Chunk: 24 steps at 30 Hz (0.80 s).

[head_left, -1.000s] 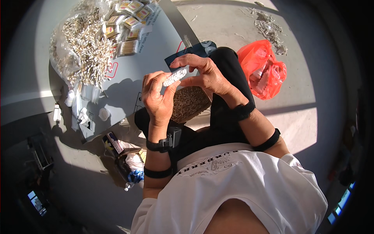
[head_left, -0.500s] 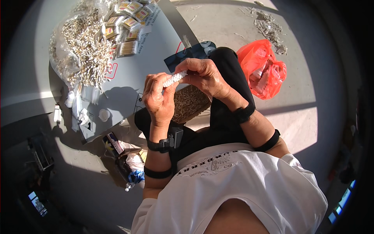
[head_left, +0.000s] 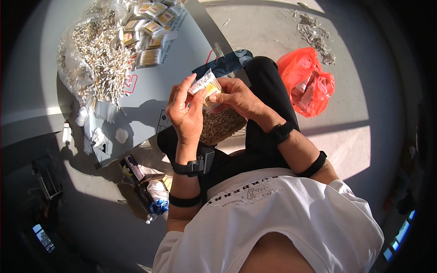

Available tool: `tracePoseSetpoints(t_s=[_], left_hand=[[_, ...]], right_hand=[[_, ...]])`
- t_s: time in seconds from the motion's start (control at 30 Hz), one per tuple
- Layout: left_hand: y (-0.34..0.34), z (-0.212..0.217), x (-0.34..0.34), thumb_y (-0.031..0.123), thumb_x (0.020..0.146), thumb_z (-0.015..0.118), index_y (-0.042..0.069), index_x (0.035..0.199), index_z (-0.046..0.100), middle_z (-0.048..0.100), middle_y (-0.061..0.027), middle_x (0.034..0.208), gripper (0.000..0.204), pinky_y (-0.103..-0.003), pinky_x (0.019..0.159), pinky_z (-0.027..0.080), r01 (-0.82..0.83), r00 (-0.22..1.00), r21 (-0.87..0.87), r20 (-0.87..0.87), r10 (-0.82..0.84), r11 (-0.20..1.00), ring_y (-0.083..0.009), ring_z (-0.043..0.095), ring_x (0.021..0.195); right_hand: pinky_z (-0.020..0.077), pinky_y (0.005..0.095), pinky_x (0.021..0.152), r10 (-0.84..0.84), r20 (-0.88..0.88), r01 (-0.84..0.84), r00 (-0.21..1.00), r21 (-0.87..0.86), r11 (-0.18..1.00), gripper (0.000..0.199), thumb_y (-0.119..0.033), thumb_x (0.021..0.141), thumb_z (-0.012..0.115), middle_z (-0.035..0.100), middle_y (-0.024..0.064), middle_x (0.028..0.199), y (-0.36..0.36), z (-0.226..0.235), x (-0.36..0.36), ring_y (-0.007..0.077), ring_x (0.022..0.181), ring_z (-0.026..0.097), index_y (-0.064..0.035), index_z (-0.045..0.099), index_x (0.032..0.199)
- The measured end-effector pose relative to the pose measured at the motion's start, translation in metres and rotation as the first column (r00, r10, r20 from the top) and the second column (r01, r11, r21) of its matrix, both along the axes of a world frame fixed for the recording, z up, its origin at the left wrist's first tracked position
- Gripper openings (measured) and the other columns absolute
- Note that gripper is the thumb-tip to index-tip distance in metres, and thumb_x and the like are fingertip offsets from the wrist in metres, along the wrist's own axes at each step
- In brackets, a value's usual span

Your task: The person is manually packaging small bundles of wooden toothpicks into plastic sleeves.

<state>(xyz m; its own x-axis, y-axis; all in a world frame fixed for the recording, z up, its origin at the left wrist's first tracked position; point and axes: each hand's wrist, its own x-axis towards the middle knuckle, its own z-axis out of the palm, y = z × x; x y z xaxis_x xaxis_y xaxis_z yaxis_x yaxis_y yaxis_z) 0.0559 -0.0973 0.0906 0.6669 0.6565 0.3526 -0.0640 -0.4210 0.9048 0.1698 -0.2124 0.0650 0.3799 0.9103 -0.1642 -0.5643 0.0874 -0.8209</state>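
Between my two hands is a small clear pack of cotton swabs [head_left: 205,83], its white tips facing up and a yellow label on its near side. My left hand [head_left: 185,101] grips the pack's left side with thumb and fingers. From the right, my right hand [head_left: 239,99] holds the label side, its thumb pressed on the yellow part. A large clear bag of loose cotton swabs [head_left: 98,57] lies open on the grey table at the left. Beside it, several filled swab packs [head_left: 154,28] with yellow labels lie in a heap.
Below my hands, a box of loose swabs [head_left: 223,125] sits by my lap. A red plastic bag [head_left: 305,84] stands on the floor at the right, with scattered scraps [head_left: 314,34] beyond it. Clear empty sleeves [head_left: 105,110] lie on the grey table [head_left: 182,50]. A cluttered carton [head_left: 145,189] is lower left.
The pack has tipped from showing only its row of white tips to showing its yellow label. My right hand has moved down, from the row's end onto the label side.
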Motion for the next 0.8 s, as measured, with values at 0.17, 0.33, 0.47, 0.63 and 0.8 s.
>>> tracePoseSetpoints(t_s=[0.17, 0.33, 0.47, 0.63, 0.8], left_hand=[[-0.003, 0.009, 0.006, 0.002, 0.081, 0.074, -0.004, 0.109, 0.065, 0.062, -0.005, 0.096, 0.03, -0.025, 0.076, 0.05, -0.018, 0.999, -0.036, -0.039, 0.016, 0.999, -0.0119, 0.06, 0.085], [-0.002, 0.012, 0.009, 0.005, 0.083, 0.074, -0.004, 0.096, 0.063, 0.063, -0.0058, 0.091, 0.019, -0.024, 0.071, 0.048, 0.06, 0.997, 0.113, 0.031, -0.064, 0.992, -0.0116, 0.059, 0.081], [-0.005, 0.007, 0.007, 0.009, 0.085, 0.072, -0.002, 0.093, 0.063, 0.063, -0.004, 0.089, 0.016, -0.024, 0.069, 0.047, 0.0, 0.997, 0.219, 0.073, -0.017, 0.976, -0.0104, 0.057, 0.078], [0.006, -0.024, 0.008, 0.014, 0.091, 0.065, -0.001, 0.098, 0.061, 0.062, -0.0057, 0.084, 0.017, -0.029, 0.071, 0.05, -0.1, 0.994, -0.303, -0.074, 0.081, 0.948, -0.0147, 0.058, 0.075], [0.049, -0.06, 0.024, 0.026, 0.101, 0.05, -0.001, 0.119, 0.054, 0.057, -0.0135, 0.117, 0.032, -0.037, 0.094, 0.046, -0.287, 0.952, -0.04, 0.099, 0.29, 0.957, -0.023, 0.057, 0.104]], right_hand=[[0.0566, 0.0284, 0.072, -0.005, -0.024, 0.004, 1.0, -0.042, 0.999, 0.028, -0.01, 0.085, 0.072, 0.069, 0.0054, 0.096, -0.001, 0.003, 0.0, 0.0127, 0.087, 0.065, -0.0008, 0.066, 0.111], [0.0546, 0.0279, 0.078, -0.004, -0.003, 0.004, 1.0, 0.042, 0.999, 0.021, -0.006, 0.084, 0.072, 0.069, 0.0056, 0.093, 0.0, -0.004, 0.003, 0.0128, 0.085, 0.065, 0.0007, 0.067, 0.104], [0.0525, 0.0273, 0.08, -0.02, -0.088, 0.026, 0.996, 0.075, 0.997, 0.02, -0.006, 0.082, 0.074, 0.069, 0.0055, 0.09, 0.001, -0.007, 0.002, 0.0126, 0.083, 0.065, 0.0016, 0.066, 0.1], [0.0511, 0.0286, 0.074, -0.142, -0.094, 0.129, 0.985, -0.134, 0.983, 0.026, -0.008, 0.078, 0.078, 0.069, 0.0058, 0.089, 0.007, -0.017, 0.008, 0.0135, 0.08, 0.065, 0.0018, 0.066, 0.099], [0.0495, 0.0292, 0.066, 0.088, 0.658, 0.217, 0.748, -0.367, 0.904, 0.03, -0.01, 0.074, 0.076, 0.067, 0.0088, 0.078, 0.038, -0.04, 0.04, 0.0183, 0.074, 0.065, 0.0043, 0.063, 0.098]])
